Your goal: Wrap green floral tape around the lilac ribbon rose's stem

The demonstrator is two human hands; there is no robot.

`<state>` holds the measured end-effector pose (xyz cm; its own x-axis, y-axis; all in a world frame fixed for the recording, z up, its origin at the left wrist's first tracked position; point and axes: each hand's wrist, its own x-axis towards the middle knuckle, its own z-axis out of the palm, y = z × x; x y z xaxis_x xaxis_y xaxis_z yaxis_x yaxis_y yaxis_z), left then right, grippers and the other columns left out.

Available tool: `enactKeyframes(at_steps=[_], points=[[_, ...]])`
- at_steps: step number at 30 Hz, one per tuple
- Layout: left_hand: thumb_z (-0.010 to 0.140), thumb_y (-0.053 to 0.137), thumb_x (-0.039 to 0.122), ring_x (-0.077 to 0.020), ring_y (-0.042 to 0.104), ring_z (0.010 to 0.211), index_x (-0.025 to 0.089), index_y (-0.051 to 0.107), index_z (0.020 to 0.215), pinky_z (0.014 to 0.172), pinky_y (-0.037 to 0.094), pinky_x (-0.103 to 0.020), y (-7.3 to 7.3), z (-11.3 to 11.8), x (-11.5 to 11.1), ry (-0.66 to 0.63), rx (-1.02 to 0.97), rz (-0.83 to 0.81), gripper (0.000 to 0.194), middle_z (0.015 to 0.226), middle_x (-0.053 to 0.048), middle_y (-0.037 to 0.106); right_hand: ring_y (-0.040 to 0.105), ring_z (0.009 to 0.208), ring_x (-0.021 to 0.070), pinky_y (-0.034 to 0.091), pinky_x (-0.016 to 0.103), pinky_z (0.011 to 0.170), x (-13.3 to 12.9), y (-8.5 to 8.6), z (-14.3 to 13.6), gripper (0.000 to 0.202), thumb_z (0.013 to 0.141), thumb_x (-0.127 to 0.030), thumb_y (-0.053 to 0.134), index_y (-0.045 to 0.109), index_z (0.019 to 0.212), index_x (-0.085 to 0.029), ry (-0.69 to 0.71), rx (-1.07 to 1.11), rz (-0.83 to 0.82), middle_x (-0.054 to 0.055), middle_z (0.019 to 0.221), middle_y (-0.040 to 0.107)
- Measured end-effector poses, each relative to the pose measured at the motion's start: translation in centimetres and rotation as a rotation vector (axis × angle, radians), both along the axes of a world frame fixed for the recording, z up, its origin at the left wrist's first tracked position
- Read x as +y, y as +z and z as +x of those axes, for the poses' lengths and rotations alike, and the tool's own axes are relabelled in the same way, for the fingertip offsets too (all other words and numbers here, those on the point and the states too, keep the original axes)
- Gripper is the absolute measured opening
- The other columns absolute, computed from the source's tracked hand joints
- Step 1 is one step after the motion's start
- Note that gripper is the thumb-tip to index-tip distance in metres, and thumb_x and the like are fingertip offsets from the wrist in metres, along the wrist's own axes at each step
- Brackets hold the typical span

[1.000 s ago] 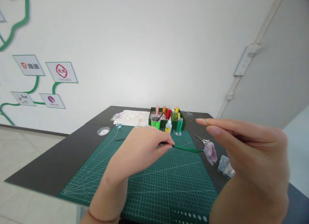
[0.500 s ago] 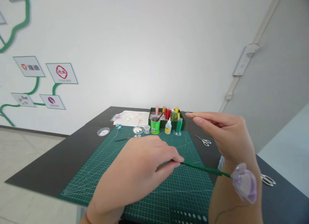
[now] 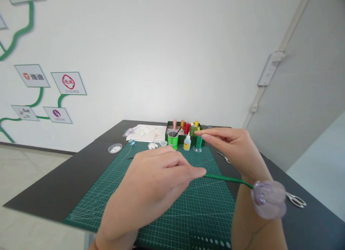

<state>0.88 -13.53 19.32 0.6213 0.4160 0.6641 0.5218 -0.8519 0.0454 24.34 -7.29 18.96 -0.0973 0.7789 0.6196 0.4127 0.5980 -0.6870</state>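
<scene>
My left hand (image 3: 159, 178) pinches the end of a green-wrapped stem (image 3: 229, 179) above the cutting mat (image 3: 185, 221). At the stem's right end a pale purple flower (image 3: 269, 199) stands out in front of my right forearm. Higher up and to the right, my right hand (image 3: 229, 144) is closed with thumb and fingertips pressed together. Whatever it holds is too fine to make out; a faint thin thread may run near the fingertips.
Behind the mat stand a green can (image 3: 173, 139) with brushes, a glue bottle (image 3: 187, 142) and a box (image 3: 183, 138) of thread spools. Small dishes (image 3: 115, 148) sit left. Scissors (image 3: 295, 199) lie right, with a second pair (image 3: 223, 156) behind my right hand.
My right hand has moved left, towards the spools. The flower has turned and its stem has shifted slightly up; my left hand still pinches the stem.
</scene>
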Motion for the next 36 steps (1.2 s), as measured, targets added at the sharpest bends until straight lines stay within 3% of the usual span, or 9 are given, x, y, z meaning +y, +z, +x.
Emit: enactKeyframes(at_steps=[5,9,16,18,23,26,29,33,36], points=[[0.099,0.055,0.014,-0.0161,0.066,0.072,0.025,0.079,0.092,0.064,0.046,-0.026,-1.1,0.1,1.2,0.046,0.309,-0.09,0.027,0.077,-0.001,0.072,0.072,0.076,0.0163,0.056,0.025,0.068,0.0,0.1,0.9,0.015,0.087,-0.036,0.073,0.084,0.085,-0.027,0.11,0.011,-0.065,0.003,0.086,0.081],[0.094,0.053,0.009,-0.0174,0.064,0.067,0.021,0.075,0.077,0.06,0.043,-0.027,-1.9,0.1,2.4,0.153,0.373,-0.167,0.031,0.07,-0.003,0.069,0.067,0.07,0.0152,0.052,0.023,0.062,-0.8,0.6,2.0,0.023,0.09,-0.042,0.07,0.082,0.081,-0.024,0.212,-0.157,-0.133,0.003,0.077,0.076],[0.081,0.053,0.007,-0.0164,0.061,0.057,0.021,0.074,0.063,0.056,0.039,-0.026,-1.9,-1.5,5.6,0.403,0.283,-0.271,0.031,0.062,-0.002,0.069,0.057,0.056,0.0158,0.043,0.025,0.049,-2.5,0.6,4.4,0.036,0.089,-0.055,0.066,0.078,0.075,-0.025,-0.009,-0.356,-0.178,0.003,0.067,0.069],[0.078,0.056,0.007,-0.0166,0.066,0.061,0.023,0.078,0.067,0.057,0.041,-0.026,-1.6,-1.9,6.1,0.316,0.3,-0.348,0.03,0.067,-0.001,0.075,0.057,0.056,0.0165,0.042,0.026,0.048,-2.7,0.6,5.2,0.034,0.089,-0.054,0.065,0.079,0.077,-0.026,-0.076,-0.342,-0.159,0.004,0.07,0.071],[0.082,0.069,0.008,-0.016,0.077,0.079,0.033,0.084,0.087,0.07,0.052,-0.023,0.0,-2.7,6.2,-0.218,0.38,-0.602,0.029,0.085,0.003,0.082,0.057,0.057,0.0168,0.038,0.027,0.047,-1.3,0.3,5.8,0.031,0.09,-0.05,0.063,0.08,0.085,-0.024,-0.24,-0.305,-0.099,0.005,0.078,0.075],[0.087,0.072,0.012,-0.0162,0.076,0.081,0.037,0.085,0.096,0.076,0.056,-0.024,0.9,-3.1,6.3,-0.454,0.397,-0.698,0.029,0.087,0.001,0.082,0.055,0.056,0.0166,0.036,0.027,0.048,0.9,-0.3,5.4,0.035,0.088,-0.05,0.06,0.08,0.086,-0.021,-0.281,-0.317,-0.138,0.004,0.074,0.073],[0.088,0.073,0.016,-0.0171,0.075,0.081,0.036,0.085,0.1,0.081,0.057,-0.027,1.3,-3.5,6.8,-0.476,0.229,-0.747,0.027,0.087,-0.002,0.082,0.055,0.057,0.0184,0.039,0.03,0.054,3.7,-1.4,5.7,0.036,0.085,-0.047,0.058,0.08,0.085,-0.018,-0.344,-0.326,-0.194,0.004,0.068,0.07],[0.086,0.076,0.028,-0.0175,0.073,0.075,0.026,0.085,0.097,0.067,0.057,-0.028,1.1,-3.7,8.0,-0.097,-0.453,-0.614,0.014,0.089,-0.008,0.082,0.064,0.073,0.028,0.047,0.04,0.068,6.8,-3.2,7.4,0.035,0.085,-0.037,0.052,0.08,0.09,-0.016,-0.613,-0.339,-0.248,0.01,0.074,0.071],[0.082,0.078,0.03,-0.016,0.073,0.074,0.021,0.084,0.099,0.062,0.056,-0.025,0.7,-3.5,9.1,0.029,-0.824,-0.587,0.019,0.092,-0.008,0.082,0.067,0.102,0.0403,0.048,0.057,0.087,7.6,-3.9,8.4,0.041,0.09,-0.026,0.043,0.08,0.102,-0.015,-0.777,-0.403,-0.295,0.021,0.106,0.074]])
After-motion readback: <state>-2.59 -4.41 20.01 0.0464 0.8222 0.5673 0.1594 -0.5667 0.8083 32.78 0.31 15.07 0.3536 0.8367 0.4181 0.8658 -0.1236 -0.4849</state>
